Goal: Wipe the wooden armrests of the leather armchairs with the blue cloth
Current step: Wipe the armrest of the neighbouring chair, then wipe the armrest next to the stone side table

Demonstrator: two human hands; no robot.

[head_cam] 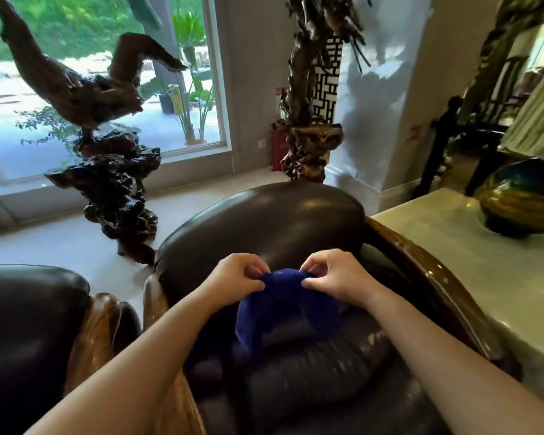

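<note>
- Dark-blue terry cloth held up over seat of dark-brown leather armchair; top edge pinched by left hand and right hand, remainder hanging.
- Glossy curved wooden armrest at 3 o'clock of right hand, long axis running 11 to 5 o'clock; nearer that hand.
- Carved light-wood armrest at 8 o'clock of left hand.
- No contact between cloth and wood; wiping judged not begun.
</note>
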